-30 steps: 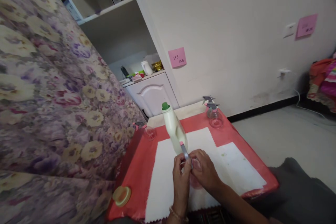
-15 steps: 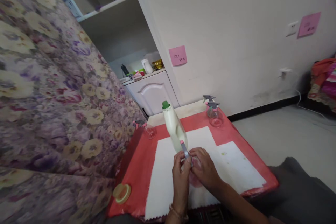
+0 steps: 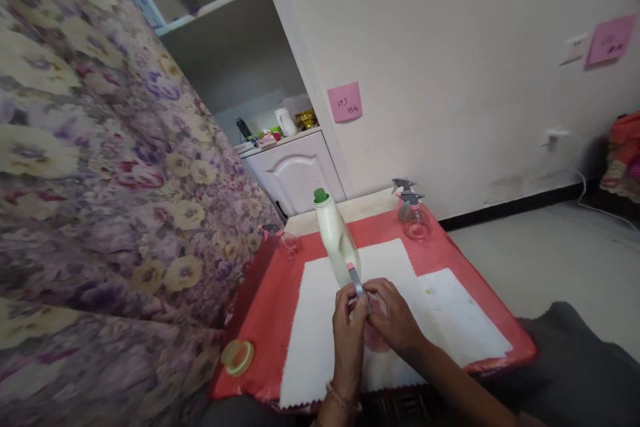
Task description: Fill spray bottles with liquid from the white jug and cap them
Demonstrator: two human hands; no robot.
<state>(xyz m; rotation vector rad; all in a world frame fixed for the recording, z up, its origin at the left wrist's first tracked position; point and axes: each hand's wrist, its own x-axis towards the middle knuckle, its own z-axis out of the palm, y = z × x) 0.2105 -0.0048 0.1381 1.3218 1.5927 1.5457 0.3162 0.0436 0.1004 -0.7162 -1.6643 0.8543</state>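
Both my hands meet over the white sheet (image 3: 320, 327) on a red table (image 3: 270, 307). My left hand (image 3: 349, 321) pinches the grey spray head (image 3: 355, 281) of a small clear pink spray bottle (image 3: 376, 337). My right hand (image 3: 394, 317) wraps round the bottle's neck and body, hiding most of it. A white jug (image 3: 335, 240) with a green opening stands just behind my hands.
Two more small spray bottles stand at the far edge, one at the right (image 3: 413, 217) and one at the left (image 3: 285, 243). A yellow-green cap (image 3: 238, 356) lies near the table's left front corner. A floral sofa (image 3: 100, 180) rises at left; a white cabinet (image 3: 293, 170) stands behind.
My hands stay on the spray bottle with only slight finger shifts. The camera has turned a little, so everything sits slightly further right.
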